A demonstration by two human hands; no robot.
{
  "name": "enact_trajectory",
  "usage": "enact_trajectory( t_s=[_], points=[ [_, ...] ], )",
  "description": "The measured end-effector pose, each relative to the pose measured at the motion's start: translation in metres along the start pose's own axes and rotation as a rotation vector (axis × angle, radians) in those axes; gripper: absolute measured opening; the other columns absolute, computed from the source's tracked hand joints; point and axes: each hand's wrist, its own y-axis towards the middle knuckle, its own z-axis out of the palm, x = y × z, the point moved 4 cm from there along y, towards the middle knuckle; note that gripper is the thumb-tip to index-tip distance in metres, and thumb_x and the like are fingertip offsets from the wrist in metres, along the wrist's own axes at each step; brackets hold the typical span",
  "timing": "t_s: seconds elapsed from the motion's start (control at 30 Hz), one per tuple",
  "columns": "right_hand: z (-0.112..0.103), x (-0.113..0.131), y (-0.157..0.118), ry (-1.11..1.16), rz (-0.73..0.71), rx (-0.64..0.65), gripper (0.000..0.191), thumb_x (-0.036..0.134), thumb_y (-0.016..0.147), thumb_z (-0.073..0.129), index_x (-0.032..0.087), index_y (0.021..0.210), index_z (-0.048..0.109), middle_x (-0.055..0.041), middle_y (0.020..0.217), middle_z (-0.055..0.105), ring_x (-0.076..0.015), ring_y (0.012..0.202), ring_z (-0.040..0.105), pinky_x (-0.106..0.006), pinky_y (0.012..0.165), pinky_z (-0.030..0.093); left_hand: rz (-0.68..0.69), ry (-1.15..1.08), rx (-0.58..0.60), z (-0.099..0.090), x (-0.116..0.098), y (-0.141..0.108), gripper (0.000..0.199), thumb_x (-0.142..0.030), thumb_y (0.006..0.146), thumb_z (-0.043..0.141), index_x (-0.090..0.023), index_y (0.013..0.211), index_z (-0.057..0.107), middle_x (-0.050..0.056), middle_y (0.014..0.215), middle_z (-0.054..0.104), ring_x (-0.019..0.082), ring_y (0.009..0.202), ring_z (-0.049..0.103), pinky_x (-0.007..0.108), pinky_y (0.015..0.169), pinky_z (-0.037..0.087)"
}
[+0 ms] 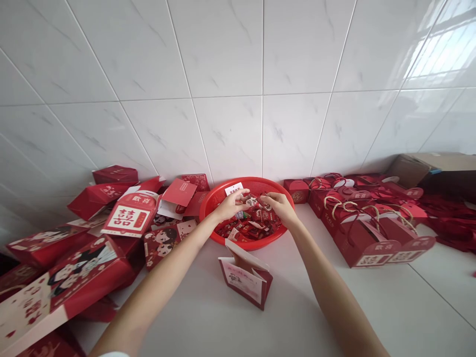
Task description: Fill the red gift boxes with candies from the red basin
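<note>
My left hand [233,204] is over a red plastic basket [206,218], its thumb and forefinger apart beside a wrapped candy [252,202] with a white label. From the other side my right hand [279,205] reaches in, fingertips pinched on what looks like a small wrapped candy, mostly hidden by the fingers. Red-wrapped candies [256,229] fill the basket's bottom, and a white card [233,189] leans at its back. Between my forearms, in front of the basket, a red and white gift box [243,283] stands with its top flaps up.
Red gift boxes [130,214] lie piled at left, some with printed couples. At right stand rows of red boxes [366,238] with rope handles. Behind them are a cardboard box [435,163] and a dark red heap [451,218]. A tiled wall [230,134] backs the white surface.
</note>
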Motion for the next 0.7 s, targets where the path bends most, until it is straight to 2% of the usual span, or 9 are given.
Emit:
enact_trajectory(
  t_s=[0.13,0.23,0.27,0.3,0.37,0.43,0.47,0.53,0.7],
  points=[
    [-0.001,0.001,-0.001,-0.016,-0.013,-0.008,0.04,0.057,0.068,0.075,0.021,0.061,0.059,0.0005,0.059,0.057,-0.0149,0.057,0.05,-0.028,0.054,0.038,0.001,0.091,-0.063,-0.003,0.0,0.0,0.056,-0.024,0.079,0.074,-0.019,0.133,0.062,0.012,0.132,0.066,0.028,0.122,0.062,0.043,0.103,0.051],
    [-0.001,0.002,-0.001,-0.008,-0.03,-0.014,0.042,0.057,0.068,0.073,0.021,0.059,0.055,0.0015,0.059,0.054,-0.0135,0.057,0.047,-0.028,0.054,0.035,0.059,0.331,-0.195,-0.009,-0.006,-0.002,0.043,-0.017,0.077,0.068,-0.019,0.12,0.07,0.011,0.126,0.07,0.028,0.117,0.064,0.043,0.105,0.049],
    [-0.001,0.003,-0.001,-0.007,-0.037,-0.015,0.042,0.057,0.069,0.073,0.021,0.059,0.054,0.002,0.059,0.053,-0.0131,0.057,0.046,-0.028,0.054,0.034,0.078,0.402,-0.193,-0.009,-0.008,-0.003,0.038,-0.017,0.076,0.067,-0.019,0.113,0.073,0.01,0.121,0.072,0.028,0.114,0.065,0.042,0.103,0.05],
    [-0.001,0.004,-0.001,-0.006,-0.041,-0.017,0.042,0.057,0.068,0.073,0.021,0.059,0.053,0.0024,0.058,0.052,-0.0128,0.057,0.045,-0.028,0.054,0.033,0.081,0.456,-0.138,-0.006,-0.008,-0.004,0.033,-0.017,0.075,0.066,-0.019,0.107,0.076,0.009,0.116,0.075,0.027,0.109,0.067,0.04,0.1,0.051],
    [-0.001,0.004,-0.001,-0.003,-0.041,-0.022,0.042,0.056,0.068,0.073,0.021,0.059,0.052,0.003,0.058,0.05,-0.0126,0.056,0.043,-0.028,0.054,0.032,0.038,0.525,0.099,0.005,-0.005,-0.007,0.028,-0.019,0.07,0.07,-0.021,0.097,0.079,0.006,0.102,0.078,0.026,0.097,0.07,0.034,0.089,0.054],
    [0.0,0.004,-0.001,0.008,-0.031,-0.022,0.042,0.056,0.067,0.073,0.021,0.059,0.052,0.0028,0.059,0.051,-0.0129,0.057,0.043,-0.028,0.054,0.032,-0.03,0.596,0.323,0.017,0.0,-0.011,0.031,-0.023,0.063,0.077,-0.023,0.094,0.08,0.003,0.095,0.079,0.025,0.089,0.071,0.029,0.08,0.053],
    [0.0,0.004,-0.001,0.012,-0.028,-0.02,0.042,0.057,0.067,0.073,0.022,0.059,0.052,0.0026,0.06,0.051,-0.013,0.057,0.044,-0.028,0.054,0.033,-0.053,0.637,0.381,0.021,0.002,-0.013,0.036,-0.026,0.059,0.08,-0.025,0.095,0.08,0.003,0.094,0.079,0.025,0.086,0.072,0.028,0.076,0.052],
    [0.0,0.004,-0.001,0.015,-0.029,-0.018,0.042,0.057,0.067,0.073,0.022,0.06,0.052,0.0024,0.06,0.052,-0.0131,0.057,0.044,-0.028,0.054,0.033,-0.064,0.705,0.401,0.027,0.003,-0.013,0.038,-0.03,0.056,0.083,-0.027,0.094,0.08,0.003,0.091,0.079,0.025,0.079,0.071,0.026,0.07,0.049],
    [-0.001,0.005,-0.001,0.018,-0.047,-0.03,0.041,0.056,0.066,0.074,0.021,0.059,0.053,0.0026,0.059,0.051,-0.0128,0.057,0.043,-0.028,0.055,0.033,-0.021,0.736,0.407,0.03,0.003,-0.008,0.013,-0.021,0.067,0.069,-0.024,0.076,0.077,0.002,0.068,0.073,0.021,0.064,0.065,0.026,0.063,0.045]
  ],
)
